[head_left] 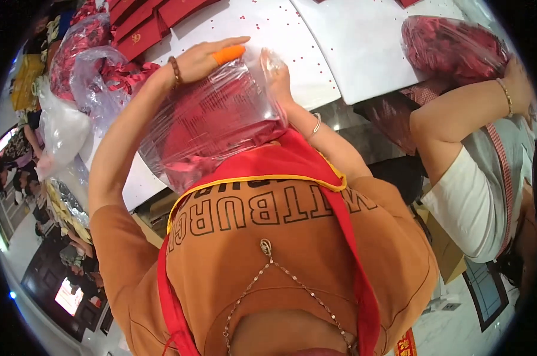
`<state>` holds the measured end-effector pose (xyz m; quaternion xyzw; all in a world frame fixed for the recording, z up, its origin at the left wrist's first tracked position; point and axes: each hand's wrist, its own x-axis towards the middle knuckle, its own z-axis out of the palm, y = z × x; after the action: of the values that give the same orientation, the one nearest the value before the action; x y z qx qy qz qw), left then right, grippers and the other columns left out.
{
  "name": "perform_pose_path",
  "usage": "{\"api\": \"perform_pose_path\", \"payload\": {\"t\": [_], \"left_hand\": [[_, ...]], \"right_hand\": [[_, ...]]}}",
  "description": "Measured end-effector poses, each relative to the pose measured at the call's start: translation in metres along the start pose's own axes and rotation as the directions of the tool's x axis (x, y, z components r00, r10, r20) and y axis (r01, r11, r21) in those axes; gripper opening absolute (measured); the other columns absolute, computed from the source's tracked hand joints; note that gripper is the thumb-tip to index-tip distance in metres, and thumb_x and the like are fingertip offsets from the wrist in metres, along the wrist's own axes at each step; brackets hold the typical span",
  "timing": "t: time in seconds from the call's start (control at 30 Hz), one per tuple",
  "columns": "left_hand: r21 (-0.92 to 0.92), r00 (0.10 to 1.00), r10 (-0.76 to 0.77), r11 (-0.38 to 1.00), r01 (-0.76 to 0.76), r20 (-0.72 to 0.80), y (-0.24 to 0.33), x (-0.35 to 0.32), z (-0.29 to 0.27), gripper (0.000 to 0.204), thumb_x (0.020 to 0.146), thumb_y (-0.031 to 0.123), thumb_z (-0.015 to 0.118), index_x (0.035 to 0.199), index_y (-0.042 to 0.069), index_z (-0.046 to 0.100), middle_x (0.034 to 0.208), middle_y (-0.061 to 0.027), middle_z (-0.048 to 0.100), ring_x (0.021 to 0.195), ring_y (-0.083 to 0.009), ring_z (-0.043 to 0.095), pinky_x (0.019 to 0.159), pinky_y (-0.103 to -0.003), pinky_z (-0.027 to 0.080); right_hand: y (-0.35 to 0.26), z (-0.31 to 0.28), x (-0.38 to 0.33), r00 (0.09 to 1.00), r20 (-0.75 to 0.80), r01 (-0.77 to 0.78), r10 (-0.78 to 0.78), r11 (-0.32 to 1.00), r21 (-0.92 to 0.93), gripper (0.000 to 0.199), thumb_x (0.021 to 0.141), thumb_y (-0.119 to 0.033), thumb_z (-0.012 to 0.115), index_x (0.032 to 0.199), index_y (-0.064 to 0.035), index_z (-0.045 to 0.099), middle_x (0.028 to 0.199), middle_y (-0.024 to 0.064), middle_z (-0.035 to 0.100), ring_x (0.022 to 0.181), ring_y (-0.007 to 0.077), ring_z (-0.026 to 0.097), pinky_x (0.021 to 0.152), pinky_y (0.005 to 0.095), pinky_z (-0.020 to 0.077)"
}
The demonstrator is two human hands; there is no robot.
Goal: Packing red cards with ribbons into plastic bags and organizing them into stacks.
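Hands grip a clear plastic bag [215, 118] stuffed with red items: left hand [206, 59] and right hand [277, 74] clutching its top.

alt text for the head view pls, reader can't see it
Both hands, left hand and right hand, grip a clear plastic bag of red items against the person's chest, over a white table. The left wears an orange finger cot. Another person's arm rests on a second bag of red items at right.

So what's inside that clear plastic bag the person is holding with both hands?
The clear plastic bag is packed with red items, seemingly flat folded pieces. Glare and wrinkles blur them, so their exact kind is unclear. The left hand and right hand cover its top edge.
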<state>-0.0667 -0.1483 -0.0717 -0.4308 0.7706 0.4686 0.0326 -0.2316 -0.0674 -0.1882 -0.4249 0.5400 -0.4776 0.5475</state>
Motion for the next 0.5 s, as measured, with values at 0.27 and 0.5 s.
{"api": "perform_pose_path", "payload": {"t": [0.27,0.5], "left_hand": [[0.08,0.999,-0.039,0.996,0.038,0.003,0.026,-0.029,0.021,0.059,0.088,0.055,0.024,0.129,0.016,0.04,0.11,-0.0174,0.057,0.104,-0.0334,0.052,0.09,-0.035,0.038],[-0.195,0.976,-0.189,0.959,0.207,0.107,0.006,-0.028,0.002,0.059,0.09,0.051,0.017,0.136,0.016,0.028,0.127,-0.0133,0.046,0.114,-0.0298,0.046,0.097,-0.035,0.031]], "right_hand": [[-0.015,-0.023,-0.02,0.984,0.142,-0.105,0.103,0.994,0.01,0.032,0.09,-0.028,0.046,0.094,0.0017,0.06,0.069,0.006,0.057,0.062,0.0129,0.05,0.058,0.0318,0.0418],[-0.018,-0.019,0.002,0.776,0.462,-0.595,0.43,0.743,0.307,0.049,0.091,-0.039,0.043,0.102,0.0061,0.058,0.09,0.0075,0.06,0.075,0.0125,0.055,0.069,0.0231,0.0441]]}}
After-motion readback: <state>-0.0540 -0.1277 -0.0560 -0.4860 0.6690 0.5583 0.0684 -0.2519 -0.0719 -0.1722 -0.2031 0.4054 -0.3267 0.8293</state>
